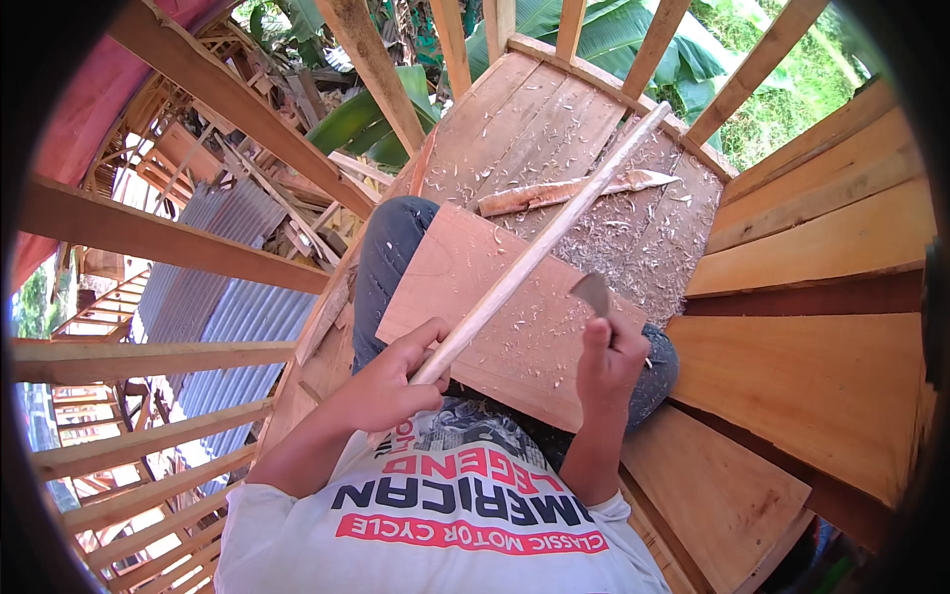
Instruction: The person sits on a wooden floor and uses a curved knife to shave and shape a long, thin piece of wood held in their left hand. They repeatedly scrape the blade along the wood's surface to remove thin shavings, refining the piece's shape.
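Pale wood, long and round, is what I have in hand: a slender light-coloured wooden stick [539,247] that runs from my left hand up and away to the right, its far end reaching over the planked floor. My left hand [391,381] is wrapped tight around the stick's near end, fingers curled over it and thumb on top. My right hand [609,361] is fisted around the handle of a short knife with a dull grey metal blade [594,294], and the blade stands just beside the stick, to its right; whether the edge touches the wood I cannot tell.

Under the stick lies a flat reddish-brown wooden board [475,297] across my lap, dusted with pale shavings, with my dark grey trouser legs showing at both its sides. Beyond the board, the weathered plank floor [554,129] is strewn with more shavings, and a long curled strip of split wood [564,190] lies on it, passing beneath the stick. To the right rise wide orange-brown wooden steps [821,386]. On the left are slanting timber rails [148,238] with grey corrugated metal sheets [228,317] below them.
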The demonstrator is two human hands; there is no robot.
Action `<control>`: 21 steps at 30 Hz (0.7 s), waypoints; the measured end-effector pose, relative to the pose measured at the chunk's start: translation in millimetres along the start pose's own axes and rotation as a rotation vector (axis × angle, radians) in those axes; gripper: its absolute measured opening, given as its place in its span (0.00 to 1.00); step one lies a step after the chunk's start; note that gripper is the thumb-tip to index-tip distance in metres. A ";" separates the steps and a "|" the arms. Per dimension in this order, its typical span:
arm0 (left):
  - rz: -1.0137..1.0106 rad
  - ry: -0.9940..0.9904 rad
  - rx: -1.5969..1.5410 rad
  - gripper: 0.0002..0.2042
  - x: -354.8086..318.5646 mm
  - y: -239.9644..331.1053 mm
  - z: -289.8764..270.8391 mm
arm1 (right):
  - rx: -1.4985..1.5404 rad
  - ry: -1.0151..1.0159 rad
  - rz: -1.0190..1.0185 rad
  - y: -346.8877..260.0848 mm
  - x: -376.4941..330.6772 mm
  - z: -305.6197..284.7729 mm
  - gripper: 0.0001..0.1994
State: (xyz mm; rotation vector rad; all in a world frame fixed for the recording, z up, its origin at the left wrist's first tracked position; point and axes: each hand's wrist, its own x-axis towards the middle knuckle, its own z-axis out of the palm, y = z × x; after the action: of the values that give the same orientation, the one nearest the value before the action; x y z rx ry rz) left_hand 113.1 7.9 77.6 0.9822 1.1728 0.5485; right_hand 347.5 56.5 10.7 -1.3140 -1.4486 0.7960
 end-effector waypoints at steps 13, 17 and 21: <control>0.133 0.025 0.283 0.27 14.4 5.5 13.5 | -0.394 -0.035 -0.144 7.5 -3.4 2.7 0.28; -0.041 0.033 0.273 0.24 7.9 27.6 20.7 | -0.462 0.009 -0.152 15.7 -1.7 -3.4 0.29; -0.041 0.010 0.253 0.23 6.2 23.3 17.2 | -0.471 0.028 -0.163 15.2 1.0 -5.6 0.30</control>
State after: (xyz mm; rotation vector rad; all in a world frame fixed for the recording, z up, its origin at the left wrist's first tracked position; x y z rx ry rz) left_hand 134.1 18.3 95.6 1.1687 1.2898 0.3783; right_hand 357.8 59.7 -1.4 -1.5172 -1.7618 0.3350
